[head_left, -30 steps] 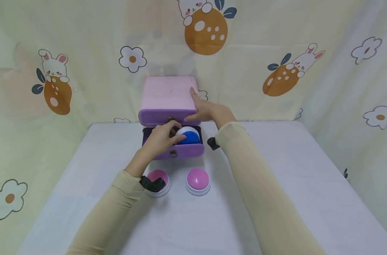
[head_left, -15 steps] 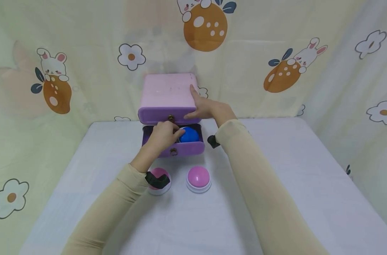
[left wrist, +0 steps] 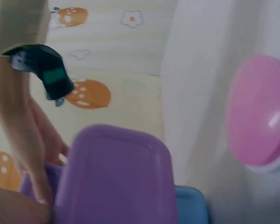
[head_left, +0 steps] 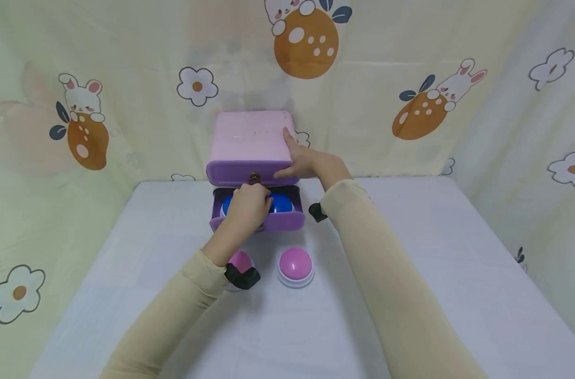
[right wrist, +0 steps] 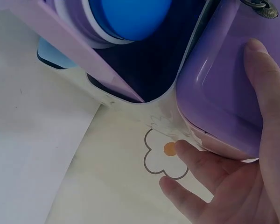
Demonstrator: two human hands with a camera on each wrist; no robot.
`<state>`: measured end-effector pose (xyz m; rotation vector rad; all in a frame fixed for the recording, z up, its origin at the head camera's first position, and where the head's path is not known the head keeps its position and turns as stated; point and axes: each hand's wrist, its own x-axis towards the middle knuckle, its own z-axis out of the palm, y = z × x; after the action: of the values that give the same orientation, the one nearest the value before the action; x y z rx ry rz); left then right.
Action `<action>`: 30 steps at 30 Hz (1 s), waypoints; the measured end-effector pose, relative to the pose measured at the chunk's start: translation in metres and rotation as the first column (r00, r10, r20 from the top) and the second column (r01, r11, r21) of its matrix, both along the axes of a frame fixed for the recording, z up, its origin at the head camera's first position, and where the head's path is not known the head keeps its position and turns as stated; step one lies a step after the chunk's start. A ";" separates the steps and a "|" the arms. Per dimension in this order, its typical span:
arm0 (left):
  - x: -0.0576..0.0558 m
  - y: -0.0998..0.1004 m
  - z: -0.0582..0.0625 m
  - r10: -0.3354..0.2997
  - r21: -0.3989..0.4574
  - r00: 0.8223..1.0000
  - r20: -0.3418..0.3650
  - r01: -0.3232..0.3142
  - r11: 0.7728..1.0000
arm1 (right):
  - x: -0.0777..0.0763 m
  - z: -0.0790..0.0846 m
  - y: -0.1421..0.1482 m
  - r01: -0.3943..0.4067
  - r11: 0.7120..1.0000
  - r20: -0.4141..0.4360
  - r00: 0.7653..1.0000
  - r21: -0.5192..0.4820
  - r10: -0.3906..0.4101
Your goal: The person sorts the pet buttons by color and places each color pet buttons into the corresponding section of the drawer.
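Note:
A pink and purple box (head_left: 251,134) stands at the back of the table with its lower drawer (head_left: 287,221) pulled out. Inside lie two round push buttons with blue domes, a left one (head_left: 227,204) and a right one (head_left: 281,203). My left hand (head_left: 250,208) reaches down over the drawer between them. Its fingertips are hidden, and I cannot tell what they grip. My right hand (head_left: 306,160) steadies the box's right front corner. In the right wrist view its thumb (right wrist: 266,79) presses the purple front, while the other fingers (right wrist: 200,163) stretch along the side.
Two push buttons with pink domes stand on the white table before the drawer: a right one (head_left: 295,263) and a left one (head_left: 240,260) partly covered by the left wrist camera (head_left: 242,276). A light-blue part (right wrist: 56,53) shows under the drawer. A printed curtain (head_left: 363,105) hangs behind.
My left hand has shifted right and its thumb has left the right blue button, which lies flatter than before. The left blue button has come into sight. The right hand stays put.

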<state>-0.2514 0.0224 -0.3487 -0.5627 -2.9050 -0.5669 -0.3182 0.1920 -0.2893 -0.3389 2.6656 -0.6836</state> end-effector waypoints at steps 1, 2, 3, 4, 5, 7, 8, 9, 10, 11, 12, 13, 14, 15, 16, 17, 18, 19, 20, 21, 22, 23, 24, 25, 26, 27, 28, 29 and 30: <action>0.002 -0.002 0.001 0.006 0.019 1.000 -0.006 -0.006 1.000 | 0.000 0.000 0.000 -0.002 1.000 0.001 1.000 0.002 0.002; 0.005 -0.004 0.003 0.009 0.042 1.000 -0.011 -0.009 0.999 | 0.000 0.000 -0.001 -0.002 1.000 0.000 1.000 0.007 0.002; 0.008 -0.007 0.004 0.009 0.071 1.000 -0.019 -0.007 0.997 | -0.001 0.000 -0.001 -0.001 1.000 0.002 1.000 0.010 0.001; 0.011 -0.010 0.006 0.011 0.096 0.999 -0.034 -0.007 0.995 | -0.001 0.000 -0.002 0.001 1.000 0.003 1.000 0.011 -0.001; 0.015 -0.014 0.008 0.013 0.120 0.998 -0.056 -0.006 0.993 | -0.001 -0.001 -0.002 0.002 1.000 0.005 1.000 0.007 -0.002; 0.020 -0.021 0.010 0.012 0.164 0.993 -0.121 0.008 0.986 | -0.001 -0.001 -0.003 0.006 1.000 0.008 1.000 0.003 -0.006; 0.023 -0.024 0.011 0.006 0.178 0.987 -0.163 0.024 0.984 | 0.000 -0.001 -0.004 0.007 1.000 0.008 1.000 0.003 -0.007; 0.025 -0.028 0.010 -0.007 0.186 0.978 -0.211 0.047 0.981 | 0.000 -0.001 -0.004 0.009 1.000 0.010 1.000 0.003 -0.009; 0.027 -0.031 0.009 -0.025 0.194 0.965 -0.263 0.079 0.978 | 0.000 -0.001 -0.004 0.010 1.000 0.012 1.000 0.002 -0.010; 0.028 -0.033 0.007 -0.052 0.198 0.945 -0.323 0.121 0.973 | 0.000 -0.001 -0.004 0.013 1.000 0.012 1.000 0.001 -0.013; 0.029 -0.036 0.004 -0.083 0.199 0.919 -0.385 0.170 0.965 | 0.000 -0.001 -0.004 0.017 1.000 0.014 1.000 0.002 -0.017; 0.029 -0.038 0.001 -0.111 0.203 0.886 -0.450 0.222 0.954 | 0.000 -0.001 -0.004 0.018 1.000 0.013 1.000 0.002 -0.018; 0.030 -0.041 -0.003 -0.128 0.205 0.846 -0.517 0.268 0.941 | 0.000 -0.001 -0.004 0.017 1.000 0.010 1.000 0.004 -0.017; 0.030 -0.043 -0.008 -0.137 0.206 0.803 -0.580 0.307 0.929 | -0.001 -0.001 -0.005 0.016 1.000 0.007 1.000 0.002 -0.016; 0.029 -0.046 -0.013 -0.132 0.214 0.758 -0.638 0.340 0.916 | -0.001 -0.002 -0.005 0.017 1.000 0.005 1.000 0.000 -0.017; 0.029 -0.048 -0.018 -0.114 0.224 0.717 -0.687 0.359 0.906 | -0.002 -0.002 -0.005 0.021 1.000 0.005 1.000 -0.001 -0.020; 0.028 -0.052 -0.023 -0.086 0.245 0.681 -0.727 0.374 0.894 | -0.002 -0.002 -0.005 0.022 1.000 0.008 1.000 -0.004 -0.022; 0.027 -0.055 -0.029 -0.050 0.268 0.651 -0.757 0.380 0.885 | -0.002 -0.002 -0.005 0.021 1.000 0.009 1.000 -0.006 -0.021; 0.025 -0.059 -0.034 -0.012 0.297 0.633 -0.774 0.379 0.876 | -0.002 -0.002 -0.005 0.022 1.000 0.013 1.000 -0.006 -0.022; 0.024 -0.063 -0.039 0.017 0.321 0.626 -0.779 0.376 0.869 | -0.002 -0.002 -0.005 0.028 1.000 0.021 0.999 -0.013 -0.028; 0.021 -0.067 -0.044 0.039 0.346 0.630 -0.776 0.373 0.861 | -0.002 -0.002 -0.004 0.032 0.999 0.022 0.999 -0.015 -0.032; 0.018 -0.071 -0.049 0.053 0.367 0.646 -0.761 0.363 0.856 | -0.002 -0.001 -0.004 0.039 0.999 0.023 0.999 -0.014 -0.039; 0.015 -0.075 -0.054 0.060 0.386 0.672 -0.738 0.347 0.855 | -0.002 -0.001 -0.003 0.046 0.999 0.022 0.999 -0.010 -0.045; 0.012 -0.079 -0.058 0.063 0.405 0.708 -0.703 0.326 0.854 | -0.001 -0.001 -0.002 0.047 0.999 0.021 0.999 -0.007 -0.047; 0.009 -0.083 -0.062 0.062 0.424 0.748 -0.661 0.305 0.853 | -0.001 -0.001 -0.002 0.050 0.999 0.019 0.999 -0.005 -0.050; 0.006 -0.087 -0.067 0.058 0.439 0.790 -0.610 0.277 0.855 | -0.001 -0.001 -0.002 0.050 0.999 0.017 0.999 -0.008 -0.050; 0.003 -0.091 -0.072 0.053 0.456 0.829 -0.556 0.251 0.854 | -0.001 -0.001 -0.002 0.047 0.999 0.019 0.999 -0.015 -0.047; 0.002 -0.095 -0.076 0.052 0.474 0.864 -0.501 0.224 0.851 | -0.001 -0.001 -0.003 0.045 0.999 0.025 0.999 -0.025 -0.044; 0.001 -0.099 -0.080 0.048 0.488 0.891 -0.452 0.202 0.849 | -0.002 -0.001 -0.004 0.036 0.999 0.029 0.999 -0.036 -0.035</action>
<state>-0.2508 -0.0767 -0.4287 -0.6281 -2.1634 -1.0397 -0.3198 0.1880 -0.2908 -0.2898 2.6414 -0.7428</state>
